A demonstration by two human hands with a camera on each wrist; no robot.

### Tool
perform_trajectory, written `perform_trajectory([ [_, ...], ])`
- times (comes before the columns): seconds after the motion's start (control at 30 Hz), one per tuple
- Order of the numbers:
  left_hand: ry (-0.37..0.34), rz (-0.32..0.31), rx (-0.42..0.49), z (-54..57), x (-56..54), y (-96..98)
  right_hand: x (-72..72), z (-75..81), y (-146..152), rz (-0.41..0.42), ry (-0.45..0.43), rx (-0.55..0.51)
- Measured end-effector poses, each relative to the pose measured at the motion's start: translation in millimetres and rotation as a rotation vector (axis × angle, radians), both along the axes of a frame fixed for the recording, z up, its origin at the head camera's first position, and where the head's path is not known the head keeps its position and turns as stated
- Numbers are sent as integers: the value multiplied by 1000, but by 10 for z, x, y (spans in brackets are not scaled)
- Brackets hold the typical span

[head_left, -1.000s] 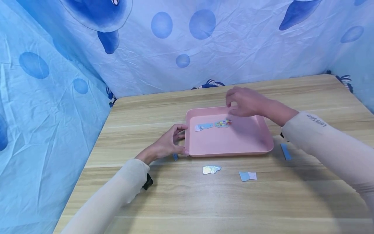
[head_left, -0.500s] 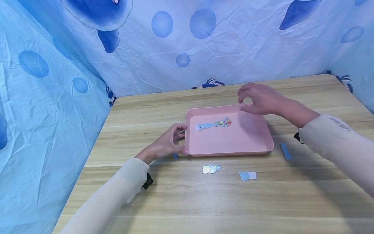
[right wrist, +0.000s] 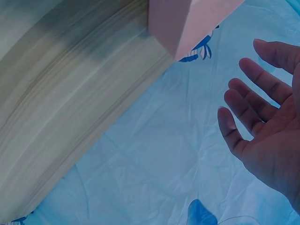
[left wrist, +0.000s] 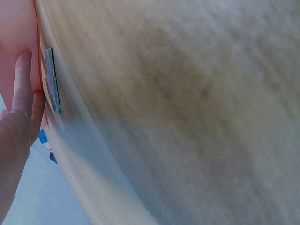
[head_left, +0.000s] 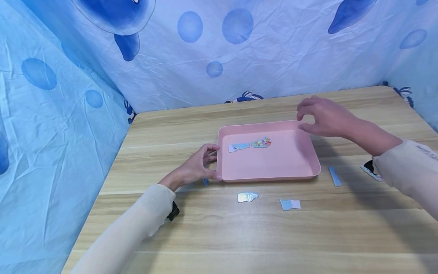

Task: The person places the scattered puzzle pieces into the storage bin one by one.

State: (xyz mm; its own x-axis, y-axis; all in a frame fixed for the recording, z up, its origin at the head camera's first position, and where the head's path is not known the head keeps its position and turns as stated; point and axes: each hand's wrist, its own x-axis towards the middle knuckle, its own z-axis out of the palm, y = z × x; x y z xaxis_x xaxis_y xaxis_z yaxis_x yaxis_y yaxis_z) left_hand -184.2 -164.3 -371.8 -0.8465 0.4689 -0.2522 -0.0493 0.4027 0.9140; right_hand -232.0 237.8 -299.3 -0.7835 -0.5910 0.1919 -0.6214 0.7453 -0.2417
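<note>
A pink tray (head_left: pixel 267 160) lies on the wooden table with two flat jigsaw pieces inside: a blue-and-pink piece (head_left: pixel 239 147) at the left and a multicoloured piece (head_left: pixel 261 142) beside it. My left hand (head_left: pixel 195 166) rests against the tray's left wall, thumb near the front corner; in the left wrist view its fingers (left wrist: pixel 22 84) lie fairly straight along the wall. Just under that hand, a small blue piece (head_left: pixel 205 182) shows on the table. My right hand (head_left: pixel 328 116) hovers over the back right corner of the tray, fingers loosely bent, holding nothing in the right wrist view.
In front of the tray lie a shiny piece (head_left: pixel 248 196) and a blue-and-pale piece (head_left: pixel 290 204). To the right are a narrow blue strip (head_left: pixel 334 176) and another piece (head_left: pixel 372 173), partly covered by the right wrist. A blue sea-print curtain (head_left: pixel 219 53) hangs behind the table.
My right hand has moved rightward from above the tray's middle to its back right corner. A piece under the right wrist has come into sight. The left hand and tray have stayed put.
</note>
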Motion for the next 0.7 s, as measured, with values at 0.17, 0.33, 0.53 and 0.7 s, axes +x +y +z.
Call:
perform_trajectory([
  [0.17,-2,2,0,0,-4,0,46,-29,114,-25,14,17],
  [0.33,0,0,-2,-4,-13,2,96,-67,216,-66,29,47],
  [0.53,1,-1,0,-16,-18,-1,161,-122,353,-55,63,27],
  [0.7,3,-2,7,-19,-16,1,226,-161,506,-75,69,25],
])
